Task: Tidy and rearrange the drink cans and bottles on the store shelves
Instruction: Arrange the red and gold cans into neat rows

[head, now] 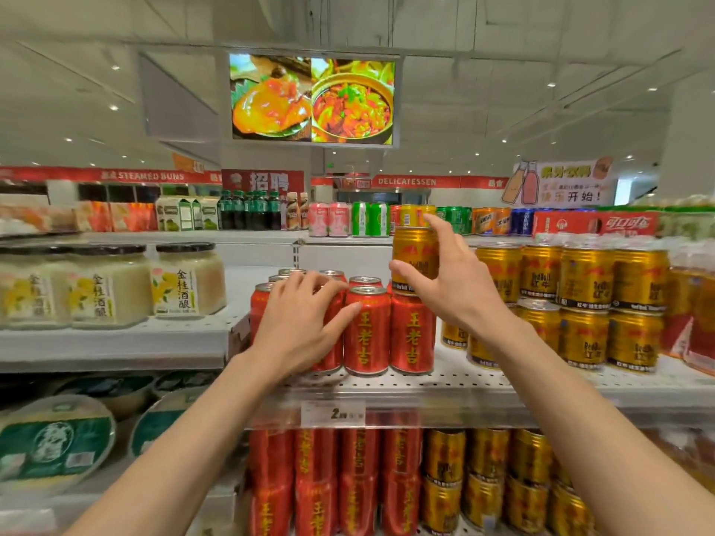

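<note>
Several red herbal-tea cans [366,334] stand in a cluster on the white perforated shelf [456,381]. My left hand [300,323] lies spread over the front left cans of the cluster, fingers apart, gripping none. A gold energy-drink can [414,245] stands on top of the rightmost red can [412,334]. My right hand [452,276] is around it, thumb across its front and index finger up by its top rim. To the right, gold cans [580,307] are stacked two high.
Jars of rice wine [185,280] sit on the left shelf. Below are more red cans [332,481], gold cans [499,481] and round lidded bowls [54,439]. Mixed cans and bottles [348,218] line the top shelf. A price tag [332,413] hangs on the shelf edge.
</note>
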A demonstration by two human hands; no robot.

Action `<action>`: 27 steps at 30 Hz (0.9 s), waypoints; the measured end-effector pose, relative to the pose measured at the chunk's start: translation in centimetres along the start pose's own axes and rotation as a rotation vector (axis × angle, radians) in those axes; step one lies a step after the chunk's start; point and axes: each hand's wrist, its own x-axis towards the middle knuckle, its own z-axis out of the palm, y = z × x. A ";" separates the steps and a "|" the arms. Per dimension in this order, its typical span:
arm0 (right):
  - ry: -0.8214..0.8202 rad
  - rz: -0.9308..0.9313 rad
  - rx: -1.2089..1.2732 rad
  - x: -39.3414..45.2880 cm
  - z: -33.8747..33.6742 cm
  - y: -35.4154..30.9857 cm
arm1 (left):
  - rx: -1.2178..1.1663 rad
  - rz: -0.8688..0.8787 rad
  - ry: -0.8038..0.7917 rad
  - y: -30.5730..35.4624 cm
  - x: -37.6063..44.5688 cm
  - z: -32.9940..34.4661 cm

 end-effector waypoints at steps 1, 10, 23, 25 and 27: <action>0.004 0.003 0.000 0.1 0.2 0.0 | 0.008 0.003 0.004 0.0 -0.1 0.1; 0.115 0.022 0.141 -0.3 0.1 0.2 | -0.028 0.002 0.018 0.0 -0.2 0.4; 0.194 0.098 0.237 -6.7 -3.4 -0.7 | -0.308 0.088 0.133 -0.1 -1.7 0.4; 0.207 0.126 0.231 -8.1 -3.6 -0.7 | -0.376 0.122 0.178 -0.1 -2.8 0.6; 0.200 0.167 0.246 -9.9 -3.6 -0.5 | -0.429 0.142 0.233 -0.1 -4.1 1.2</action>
